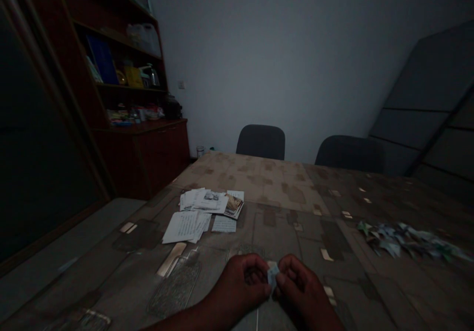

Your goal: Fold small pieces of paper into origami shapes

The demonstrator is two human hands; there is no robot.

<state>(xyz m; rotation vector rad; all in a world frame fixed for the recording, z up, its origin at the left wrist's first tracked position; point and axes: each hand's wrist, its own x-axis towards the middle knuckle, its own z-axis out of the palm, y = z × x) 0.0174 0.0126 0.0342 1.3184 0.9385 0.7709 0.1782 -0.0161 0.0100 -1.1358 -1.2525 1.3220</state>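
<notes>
Between my two hands, low in the middle of the head view, is a small pale folded piece of paper [273,274]. My left hand [246,284] pinches its left side between thumb and fingers. On the other side, the thumb and fingers of my right hand [298,284] are closed on the same piece. Its exact shape is partly covered by my fingertips. Farther left on the table lies a loose stack of printed paper sheets [181,226], some with pictures. Over to the right sits a heap of folded paper pieces [392,242], whitish and green, blurred.
A patterned tablecloth [259,173] covers the table. Two dark chairs [261,141] stand at its far side by the wall. At the left is a reddish-brown cabinet [159,148] with filled shelves. A glass [200,151] shows beyond the table's far left corner.
</notes>
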